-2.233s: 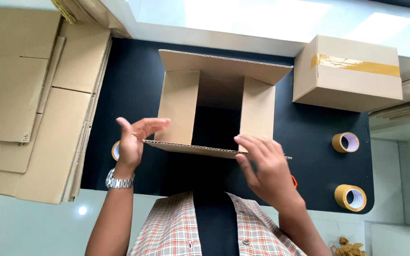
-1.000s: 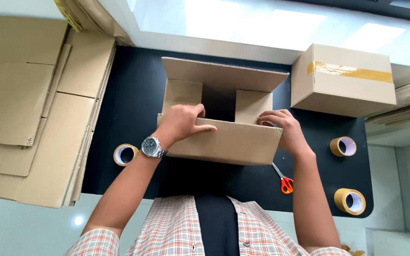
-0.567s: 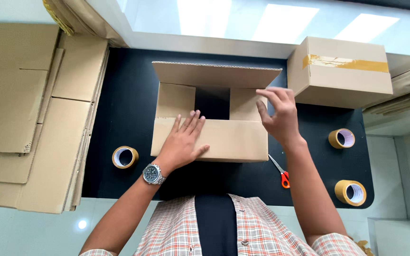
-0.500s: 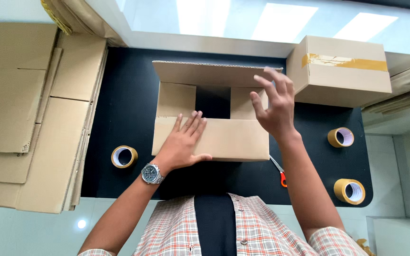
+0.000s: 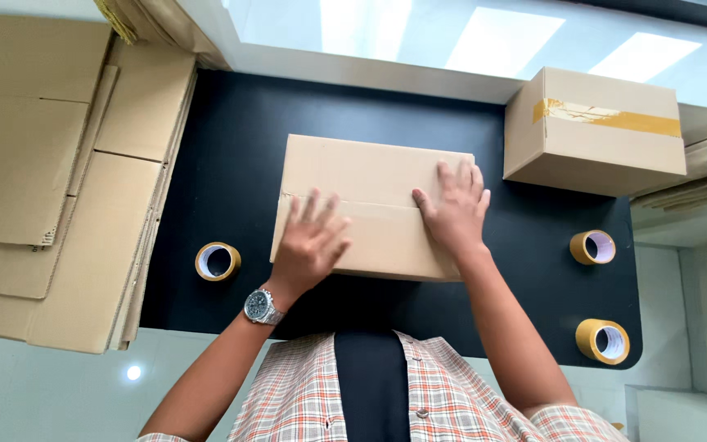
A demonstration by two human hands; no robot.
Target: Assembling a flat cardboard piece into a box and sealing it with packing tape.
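Note:
A brown cardboard box lies on the black table with both top flaps folded down, meeting at a seam across the middle. My left hand rests flat on the near flap, fingers spread, a wristwatch on its wrist. My right hand presses flat on the seam near the box's right end. Neither hand holds anything.
A taped-shut cardboard box stands at the back right. A tape roll lies left of the box, two more tape rolls lie at the right. Flattened cardboard sheets are stacked at the left.
The near flap was folded down first, then the far flap came down. My right hand moved from the raised far flap onto the closed top. The scissors are out of sight.

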